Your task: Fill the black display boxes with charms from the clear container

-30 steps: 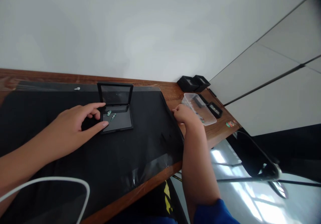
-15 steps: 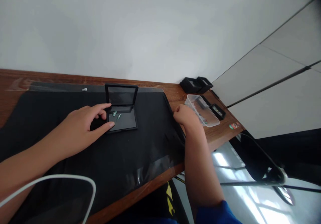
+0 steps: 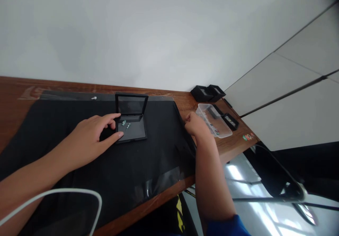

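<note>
A small black hinged case (image 3: 131,121) lies open on a black mat (image 3: 79,147), its lid standing upright. Two small green parts (image 3: 125,124) rest on the case's base. My left hand (image 3: 94,135) holds the case's left edge between thumb and forefinger. My right hand (image 3: 196,125) is curled into a loose fist at the mat's right edge, beside a clear plastic tub (image 3: 215,120) with small parts in it. What the right fingers hold, if anything, is hidden.
The wooden desk (image 3: 227,144) ends close to the right of the tub. Black open boxes (image 3: 208,92) stand at the back right corner, another small black case (image 3: 230,121) behind the tub. A white cable (image 3: 53,193) loops at the near left. A chair (image 3: 278,179) stands beyond the desk.
The view has shifted a little, so everything sits slightly further right in the picture. My right hand has edged closer to the tub. The left hand keeps its hold on the case.
</note>
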Demonstrator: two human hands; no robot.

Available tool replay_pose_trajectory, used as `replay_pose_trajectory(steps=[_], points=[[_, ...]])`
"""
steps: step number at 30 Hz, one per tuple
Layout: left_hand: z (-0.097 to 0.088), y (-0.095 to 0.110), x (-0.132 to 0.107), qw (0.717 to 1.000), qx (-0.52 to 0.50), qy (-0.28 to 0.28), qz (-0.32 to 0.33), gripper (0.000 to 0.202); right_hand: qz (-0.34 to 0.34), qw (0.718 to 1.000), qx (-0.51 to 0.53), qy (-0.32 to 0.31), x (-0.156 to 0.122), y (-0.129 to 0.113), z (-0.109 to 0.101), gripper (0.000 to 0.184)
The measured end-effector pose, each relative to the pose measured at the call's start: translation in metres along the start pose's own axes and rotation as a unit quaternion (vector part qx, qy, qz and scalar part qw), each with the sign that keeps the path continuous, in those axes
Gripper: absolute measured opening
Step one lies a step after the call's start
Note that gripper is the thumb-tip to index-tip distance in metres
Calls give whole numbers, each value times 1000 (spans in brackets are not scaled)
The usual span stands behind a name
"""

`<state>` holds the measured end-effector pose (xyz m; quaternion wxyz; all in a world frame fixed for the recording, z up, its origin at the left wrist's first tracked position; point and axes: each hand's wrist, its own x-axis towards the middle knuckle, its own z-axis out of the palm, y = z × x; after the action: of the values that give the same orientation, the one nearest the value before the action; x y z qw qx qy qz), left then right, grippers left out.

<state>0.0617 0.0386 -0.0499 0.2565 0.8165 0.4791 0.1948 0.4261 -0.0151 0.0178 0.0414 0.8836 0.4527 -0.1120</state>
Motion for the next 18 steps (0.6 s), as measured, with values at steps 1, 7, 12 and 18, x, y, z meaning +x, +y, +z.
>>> replay_pose_trajectory(steps=[1,7,12,18], points=[[1,-1,0,1000,-5,4,5,79,1,1000,1,-2,-1,-1,0,34],[9,-9,2,999,-43,20,25,75,21,1000,-2,-2,-8,-11,-2,32],[12,-14,1,998,-55,20,28,71,42,999,-1,13,-9,-20,1,37],[13,-20,-1,997,-71,-4,30,67,46,999,3,15,-5,-24,9,38]])
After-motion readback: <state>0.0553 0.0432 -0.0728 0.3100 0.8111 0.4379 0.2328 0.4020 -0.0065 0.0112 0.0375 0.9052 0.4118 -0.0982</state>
